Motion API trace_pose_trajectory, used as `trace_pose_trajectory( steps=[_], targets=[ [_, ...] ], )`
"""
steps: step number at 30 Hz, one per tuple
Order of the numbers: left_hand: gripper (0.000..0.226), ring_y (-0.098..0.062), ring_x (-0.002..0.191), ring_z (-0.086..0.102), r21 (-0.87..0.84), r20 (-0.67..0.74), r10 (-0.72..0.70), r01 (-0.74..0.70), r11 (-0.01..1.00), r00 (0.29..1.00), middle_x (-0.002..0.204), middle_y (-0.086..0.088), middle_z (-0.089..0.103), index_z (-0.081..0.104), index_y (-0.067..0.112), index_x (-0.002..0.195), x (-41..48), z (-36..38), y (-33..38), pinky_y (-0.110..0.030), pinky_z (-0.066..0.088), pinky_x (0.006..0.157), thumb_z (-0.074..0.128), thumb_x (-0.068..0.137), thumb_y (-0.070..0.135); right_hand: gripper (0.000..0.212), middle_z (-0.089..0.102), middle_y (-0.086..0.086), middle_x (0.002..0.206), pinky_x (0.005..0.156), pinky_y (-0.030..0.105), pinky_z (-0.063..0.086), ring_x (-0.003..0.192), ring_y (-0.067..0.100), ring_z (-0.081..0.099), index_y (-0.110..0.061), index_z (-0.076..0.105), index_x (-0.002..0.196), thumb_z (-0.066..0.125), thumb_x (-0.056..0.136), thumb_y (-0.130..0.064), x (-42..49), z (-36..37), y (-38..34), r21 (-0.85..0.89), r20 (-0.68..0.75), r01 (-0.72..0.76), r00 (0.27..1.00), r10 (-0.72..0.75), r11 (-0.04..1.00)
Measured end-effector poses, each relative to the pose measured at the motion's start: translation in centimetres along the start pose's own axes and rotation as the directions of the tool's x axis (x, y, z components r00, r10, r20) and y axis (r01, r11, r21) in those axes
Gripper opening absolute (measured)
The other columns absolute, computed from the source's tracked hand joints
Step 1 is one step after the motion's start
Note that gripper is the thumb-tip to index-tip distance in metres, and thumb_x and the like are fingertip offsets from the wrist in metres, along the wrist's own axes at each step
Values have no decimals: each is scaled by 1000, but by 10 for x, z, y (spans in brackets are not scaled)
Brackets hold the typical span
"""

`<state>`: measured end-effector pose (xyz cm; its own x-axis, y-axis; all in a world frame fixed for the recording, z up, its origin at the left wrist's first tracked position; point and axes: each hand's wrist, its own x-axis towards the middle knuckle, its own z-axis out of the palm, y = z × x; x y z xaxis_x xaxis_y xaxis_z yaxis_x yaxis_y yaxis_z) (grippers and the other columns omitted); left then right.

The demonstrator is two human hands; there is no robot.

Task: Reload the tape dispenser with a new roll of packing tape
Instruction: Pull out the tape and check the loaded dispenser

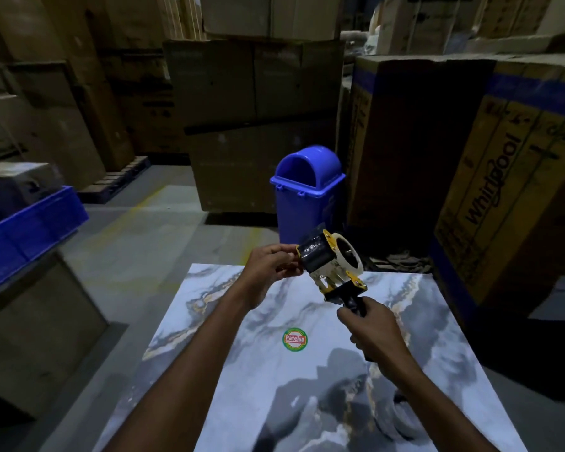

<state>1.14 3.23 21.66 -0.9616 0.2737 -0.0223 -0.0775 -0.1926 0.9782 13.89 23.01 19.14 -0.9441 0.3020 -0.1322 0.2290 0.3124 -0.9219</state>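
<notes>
I hold a yellow and black tape dispenser (pixel 331 272) in the air above the far edge of a marble-patterned table (pixel 258 386). A roll of tape (pixel 351 252) with a pale core sits on its wheel, dark glossy tape wrapped over the front. My right hand (pixel 369 331) is closed around the black handle below the frame. My left hand (pixel 271 264) pinches the left front end of the dispenser, where the tape's edge lies; whether the fingers hold the tape end or the frame is unclear.
A blue swing-lid bin (pixel 309 194) stands on the floor just beyond the table. Tall cardboard cartons (pixel 490 177) close in on the right and at the back. A blue crate (pixel 26 233) sits on a box at the left. A round sticker (pixel 295 338) marks the table.
</notes>
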Motion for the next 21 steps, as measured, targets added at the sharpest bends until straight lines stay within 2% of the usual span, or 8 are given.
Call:
trace_pose_trajectory(
  steps=[3, 6, 9, 11, 14, 17, 21],
  targets=[
    [28, -28, 80, 71, -154, 17, -86, 88, 984, 996, 92, -21, 75, 76, -1, 98, 3, 2, -3, -35, 63, 78, 48, 94, 2, 24, 45, 1, 55, 41, 24, 32, 54, 22, 37, -8, 50, 74, 65, 83, -25, 1, 3, 3, -13, -23, -4, 1000, 4, 1000],
    [28, -27, 81, 70, -200, 31, -124, 128, 972, 992, 94, -21, 74, 78, 1, 92, 6, -2, -10, -35, 62, 79, 54, 95, 16, 26, 48, 5, 63, 38, 25, 38, 56, 23, 44, -5, 53, 80, 63, 86, -28, 0, 6, 7, -102, -37, 47, 998, -51, 994],
    [32, -27, 84, 70, -196, 39, -141, 146, 970, 989, 99, -21, 73, 76, 1, 94, 8, -4, -18, -39, 59, 87, 65, 88, 31, 25, 49, 5, 64, 47, 41, 49, 56, 22, 46, -9, 52, 81, 61, 87, -31, 2, 9, 15, -196, -55, 80, 994, -92, 977],
    [42, -27, 86, 71, -229, 46, -167, 173, 958, 985, 104, -21, 71, 73, 0, 100, 9, -5, -25, -41, 58, 90, 68, 82, 38, 21, 53, 6, 67, 56, 46, 53, 58, 24, 50, -12, 52, 84, 60, 88, -31, 3, 12, 20, -239, -51, 85, 994, -99, 967],
    [48, -26, 87, 70, -242, 32, -200, 202, 949, 979, 111, -22, 66, 70, 0, 112, 10, -8, -37, -37, 59, 86, 64, 90, 42, 16, 58, 5, 76, 59, 41, 51, 67, 25, 57, -16, 50, 91, 58, 91, -31, 7, 19, 30, -267, 9, 72, 997, -72, 961],
    [52, -25, 86, 70, -242, 6, -254, 248, 938, 967, 109, -19, 68, 70, -1, 115, 11, -10, -48, -36, 57, 83, 55, 97, 45, 18, 59, 3, 83, 62, 37, 47, 74, 24, 59, -17, 49, 97, 58, 94, -32, 12, 26, 41, -277, 57, 61, 997, -47, 959],
    [57, -20, 83, 70, -180, -24, -345, 336, 925, 938, 90, -8, 76, 73, 6, 104, 13, -16, -75, -38, 54, 86, 46, 100, 55, 20, 59, 6, 88, 45, 15, 39, 66, 16, 57, -10, 50, 106, 58, 98, -27, 12, 42, 58, -252, 69, 41, 997, -24, 967]
  ],
)
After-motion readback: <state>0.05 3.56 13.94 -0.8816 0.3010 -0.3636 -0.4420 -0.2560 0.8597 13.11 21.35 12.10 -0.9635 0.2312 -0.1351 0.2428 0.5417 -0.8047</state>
